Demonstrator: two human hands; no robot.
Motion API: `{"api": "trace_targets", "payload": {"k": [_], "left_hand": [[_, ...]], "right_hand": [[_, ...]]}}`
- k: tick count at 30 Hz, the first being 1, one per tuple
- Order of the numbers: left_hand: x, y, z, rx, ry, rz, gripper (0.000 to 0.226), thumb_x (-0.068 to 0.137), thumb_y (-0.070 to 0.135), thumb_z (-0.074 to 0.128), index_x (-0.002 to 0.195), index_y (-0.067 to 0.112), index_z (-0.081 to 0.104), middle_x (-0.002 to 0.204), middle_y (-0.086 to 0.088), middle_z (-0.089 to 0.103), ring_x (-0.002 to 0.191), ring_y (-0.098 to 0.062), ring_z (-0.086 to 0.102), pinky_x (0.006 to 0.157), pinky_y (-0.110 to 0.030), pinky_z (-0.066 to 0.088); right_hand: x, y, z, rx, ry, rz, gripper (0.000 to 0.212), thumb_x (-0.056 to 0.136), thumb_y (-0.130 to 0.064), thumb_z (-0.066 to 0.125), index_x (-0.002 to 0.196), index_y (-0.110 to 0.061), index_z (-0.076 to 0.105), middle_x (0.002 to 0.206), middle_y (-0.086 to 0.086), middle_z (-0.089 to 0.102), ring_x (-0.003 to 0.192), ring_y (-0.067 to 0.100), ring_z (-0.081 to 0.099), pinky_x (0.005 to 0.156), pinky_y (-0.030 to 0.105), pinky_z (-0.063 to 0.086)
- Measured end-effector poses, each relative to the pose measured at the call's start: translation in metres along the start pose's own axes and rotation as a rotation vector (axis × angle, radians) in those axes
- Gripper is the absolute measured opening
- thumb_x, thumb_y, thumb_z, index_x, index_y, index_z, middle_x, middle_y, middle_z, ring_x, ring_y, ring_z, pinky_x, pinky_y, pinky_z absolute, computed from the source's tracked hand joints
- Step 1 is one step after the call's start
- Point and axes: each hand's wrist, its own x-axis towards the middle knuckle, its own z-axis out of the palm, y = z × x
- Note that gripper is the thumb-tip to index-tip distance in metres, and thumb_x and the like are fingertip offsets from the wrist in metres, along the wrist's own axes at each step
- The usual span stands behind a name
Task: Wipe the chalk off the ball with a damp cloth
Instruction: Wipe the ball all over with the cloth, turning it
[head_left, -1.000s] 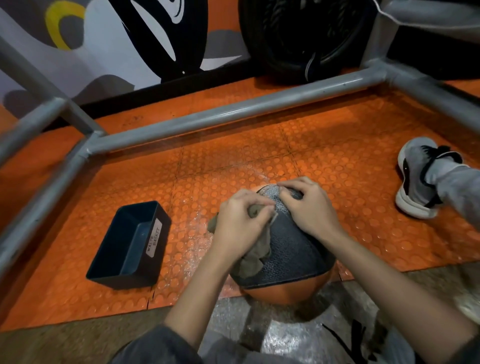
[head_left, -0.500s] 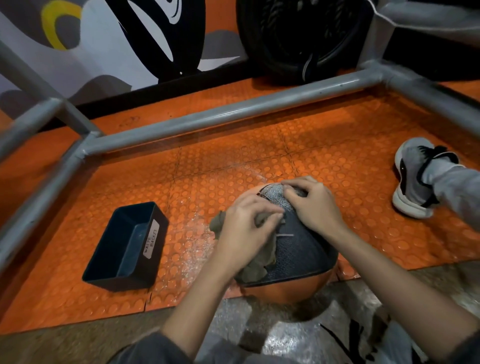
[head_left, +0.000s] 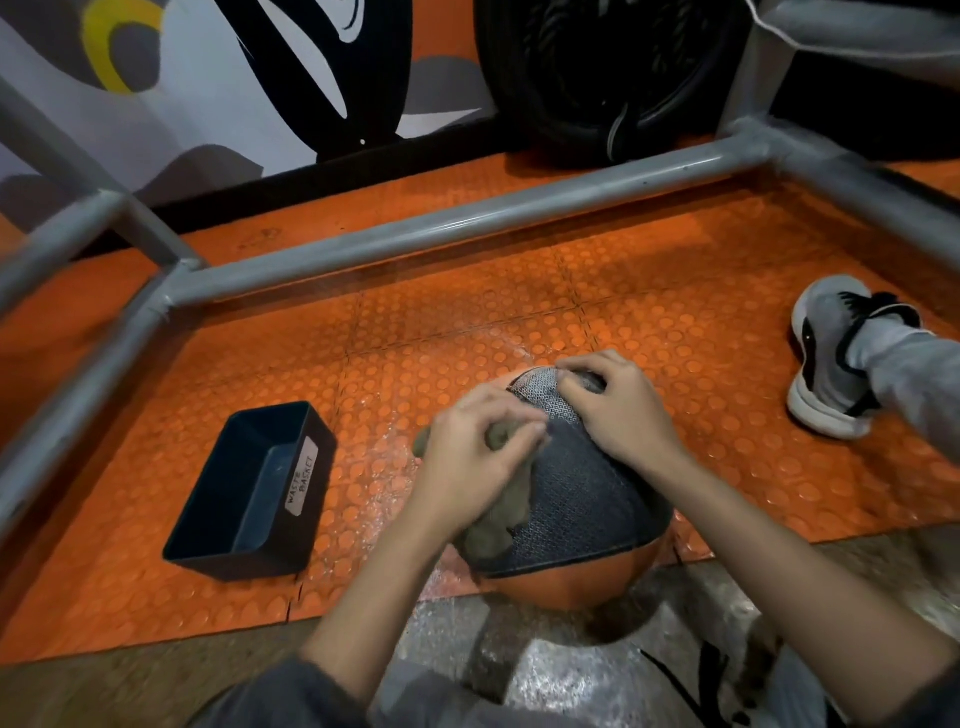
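One ball (head_left: 582, 499), one cloth (head_left: 501, 519), one basket (head_left: 249, 483); left hand (head_left: 475, 460), right hand (head_left: 618, 410).

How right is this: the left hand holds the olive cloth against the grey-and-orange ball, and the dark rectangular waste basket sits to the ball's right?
One error: the head view shows the dark rectangular waste basket left of the grey-and-orange ball. The left hand does hold the olive cloth against it.
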Motion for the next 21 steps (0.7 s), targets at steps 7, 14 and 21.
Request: {"api": "trace_targets", "payload": {"k": [7,14,21], "left_hand": [[-0.004,-0.013,-0.007,-0.016,0.017,0.054,0.011,0.079,0.024,0.070,0.087,0.031,0.071,0.084,0.014,0.059,0.083,0.006,0.056,0.078,-0.014,0.042],[0.017,-0.032,-0.017,-0.050,0.138,-0.230,0.023,0.081,0.008,0.071,0.077,0.030,0.068,0.087,0.001,0.063,0.081,0.007,0.055,0.077,-0.010,0.038],[-0.022,-0.008,-0.003,-0.066,0.062,0.019,0.015,0.079,0.018,0.070,0.085,0.031,0.069,0.088,0.010,0.062,0.086,0.002,0.058,0.079,-0.010,0.041]], "right_hand": [[-0.001,-0.002,0.002,-0.048,-0.046,-0.066,0.024,0.090,-0.035,0.055,0.107,-0.026,0.070,0.109,-0.007,0.061,0.107,0.017,0.051,0.093,0.034,0.039],[-0.001,-0.005,0.002,-0.035,-0.026,-0.039,0.024,0.090,-0.034,0.056,0.106,-0.024,0.070,0.112,-0.008,0.060,0.109,0.014,0.050,0.098,0.038,0.039],[0.003,0.003,-0.003,0.010,-0.028,-0.014,0.021,0.091,-0.032,0.058,0.105,-0.024,0.070,0.097,-0.013,0.054,0.106,0.016,0.054,0.088,0.030,0.040]]}}
